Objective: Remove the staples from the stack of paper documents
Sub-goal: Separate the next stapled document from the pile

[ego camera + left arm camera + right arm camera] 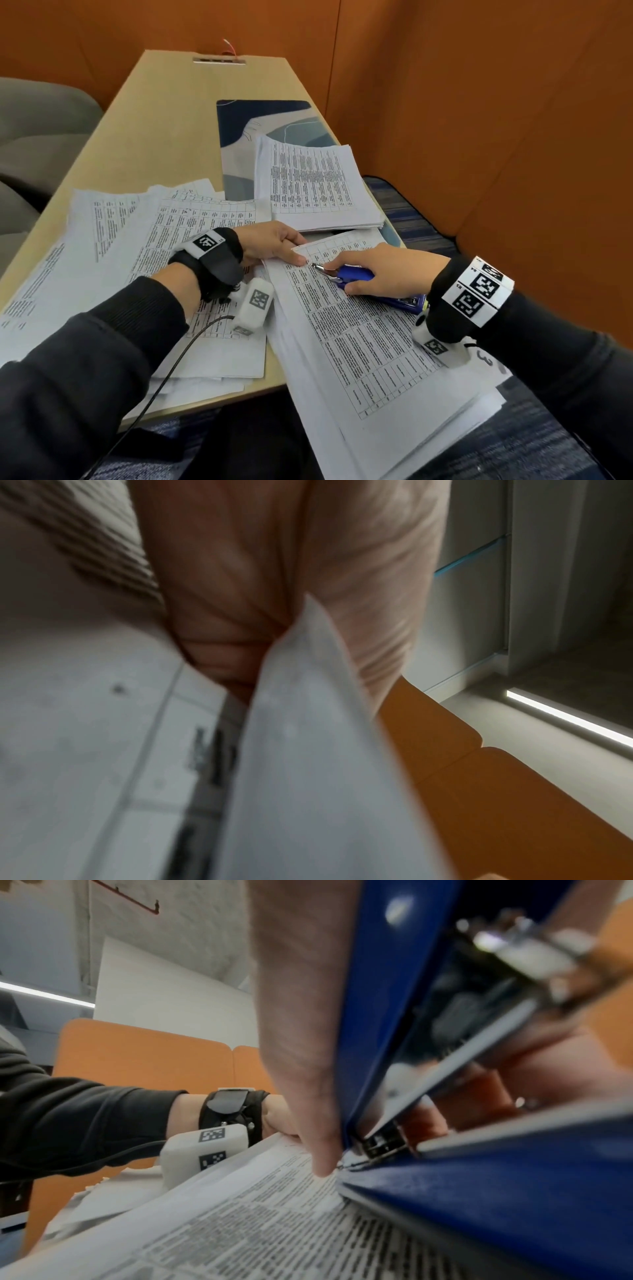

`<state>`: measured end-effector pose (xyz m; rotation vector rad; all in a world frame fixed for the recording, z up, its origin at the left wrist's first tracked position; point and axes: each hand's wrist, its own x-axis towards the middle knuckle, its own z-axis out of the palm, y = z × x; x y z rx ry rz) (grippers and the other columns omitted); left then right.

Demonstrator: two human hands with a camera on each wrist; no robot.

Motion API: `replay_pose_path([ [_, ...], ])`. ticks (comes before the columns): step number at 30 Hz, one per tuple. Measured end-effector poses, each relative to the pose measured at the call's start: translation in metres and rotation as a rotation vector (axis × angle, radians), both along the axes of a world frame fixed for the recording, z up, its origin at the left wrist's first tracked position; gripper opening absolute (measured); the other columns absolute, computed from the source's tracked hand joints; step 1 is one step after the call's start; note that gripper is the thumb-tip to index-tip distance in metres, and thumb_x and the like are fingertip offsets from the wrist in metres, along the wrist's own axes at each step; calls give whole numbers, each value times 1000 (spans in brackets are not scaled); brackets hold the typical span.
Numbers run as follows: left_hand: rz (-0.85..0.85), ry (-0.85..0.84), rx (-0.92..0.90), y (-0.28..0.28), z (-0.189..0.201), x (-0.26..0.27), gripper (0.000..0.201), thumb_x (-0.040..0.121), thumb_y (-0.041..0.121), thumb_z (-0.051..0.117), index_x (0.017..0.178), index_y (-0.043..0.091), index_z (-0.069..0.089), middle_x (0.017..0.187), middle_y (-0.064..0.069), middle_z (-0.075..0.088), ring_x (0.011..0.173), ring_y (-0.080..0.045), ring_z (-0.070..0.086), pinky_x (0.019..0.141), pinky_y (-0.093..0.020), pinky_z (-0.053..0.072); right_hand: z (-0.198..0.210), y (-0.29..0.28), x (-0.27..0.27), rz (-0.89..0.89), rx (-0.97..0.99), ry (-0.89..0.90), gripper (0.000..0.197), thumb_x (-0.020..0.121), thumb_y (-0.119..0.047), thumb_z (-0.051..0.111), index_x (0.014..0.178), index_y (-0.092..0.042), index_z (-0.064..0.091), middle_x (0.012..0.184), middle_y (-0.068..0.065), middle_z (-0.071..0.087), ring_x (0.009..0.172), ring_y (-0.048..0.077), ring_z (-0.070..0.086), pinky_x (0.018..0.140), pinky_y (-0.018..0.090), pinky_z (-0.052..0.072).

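Observation:
A stapled document (359,325) with printed tables lies on top of a paper stack at the table's near right corner. My left hand (297,250) pinches its top-left corner, thumb on top; the left wrist view shows the paper corner (308,723) running into that hand (274,561). My right hand (342,278) grips a blue stapler (358,274). The stapler's metal tip (318,268) touches the page just beside my left thumb. In the right wrist view, my index finger (308,1069) lies along the blue stapler (394,1015) above the page (274,1218). No staple can be made out.
A second neat paper stack (318,181) lies behind, partly on a blue patterned mat (260,126). Loose sheets (137,240) spread over the left of the wooden table (154,120). Orange partitions (479,102) close the back and right. A black cable (191,346) hangs from my left wrist.

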<state>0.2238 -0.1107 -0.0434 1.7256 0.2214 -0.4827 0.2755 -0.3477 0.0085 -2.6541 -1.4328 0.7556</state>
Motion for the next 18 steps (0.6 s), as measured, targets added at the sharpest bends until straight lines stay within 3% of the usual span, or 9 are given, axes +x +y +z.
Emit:
replay_pose_path([
  [3, -12, 12, -24, 0, -1, 0, 28, 84, -4, 64, 112, -2, 61, 84, -8, 75, 70, -16, 72, 60, -24, 58, 1, 5, -2, 9, -3, -21, 45, 96, -45, 53, 139, -51, 39, 101, -13, 53, 74, -3, 46, 75, 29, 41],
  [6, -23, 8, -37, 3, -2, 0, 30, 84, -4, 63, 113, -4, 60, 84, -8, 74, 70, -15, 72, 62, -25, 59, -2, 11, -8, 19, 8, -23, 49, 98, -39, 51, 143, -46, 34, 108, -6, 57, 83, 8, 49, 68, 25, 37],
  [8, -31, 0, -51, 4, -3, 0, 29, 84, -5, 62, 113, -3, 60, 83, -8, 74, 70, -15, 71, 64, -25, 59, -6, 15, -10, 17, 6, -24, 55, 100, -40, 49, 148, -46, 23, 116, 3, 61, 90, 17, 53, 74, 30, 39],
  [10, -35, -7, -64, 4, -3, 0, 25, 85, -6, 60, 110, -1, 61, 81, -6, 74, 69, -14, 71, 63, -24, 59, -7, 18, -5, -6, 10, 38, 58, 100, -42, 48, 150, -46, 19, 134, 4, 56, 109, 22, 54, 86, 30, 36],
  [13, -52, -6, -87, 4, -2, -2, 27, 80, -2, 65, 106, 3, 62, 81, -4, 74, 68, -12, 71, 61, -23, 58, -5, 21, 8, 0, 39, 222, 51, 102, -39, 45, 151, -39, 30, 154, -7, 38, 137, 14, 37, 103, 21, 25],
  [16, -82, 5, -109, 6, -2, -4, 42, 61, 12, 77, 101, 8, 65, 83, -5, 74, 70, -13, 71, 63, -24, 59, -6, 21, 12, -23, 85, 433, 45, 104, -32, 41, 149, -32, 36, 152, -12, 38, 137, 5, 34, 104, 10, 24],
  [18, -91, 2, -94, 5, -2, -5, 37, 66, 9, 76, 101, 9, 65, 85, -6, 74, 72, -14, 71, 66, -25, 59, -5, 20, 11, -63, 110, 503, 44, 105, -30, 39, 148, -31, 38, 145, -16, 41, 131, 2, 38, 101, 3, 27],
])
